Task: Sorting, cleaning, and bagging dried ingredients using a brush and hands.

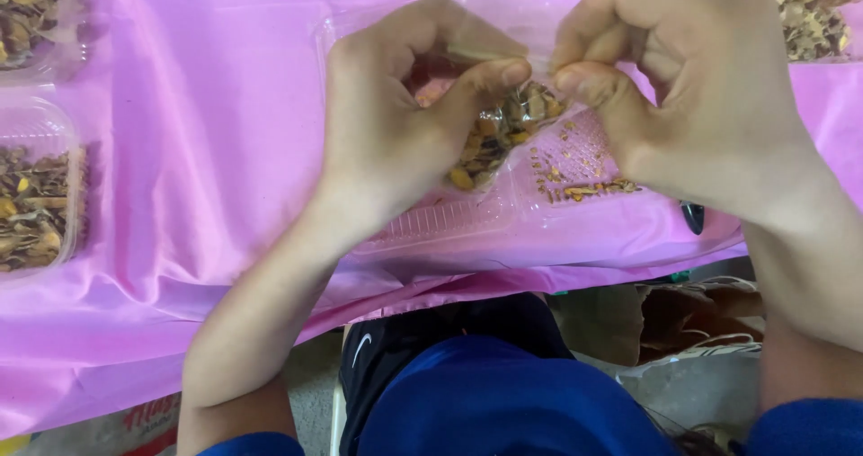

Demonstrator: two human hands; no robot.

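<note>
1. The small clear bag [503, 132] of dried yellow-brown bits hangs right between your two pinches, over the open clear tray [467, 218].
2. Your left hand [395, 123] has thumb and fingers clamped on the bag's top edge.
3. Your right hand [692, 87] pinches that same edge just beside it.
4. Under your grip, loose crumbs [580, 173] sit in the tray on the pink tablecloth [198, 150].
5. Off to the left, well apart, a filled container [36, 204].
</note>
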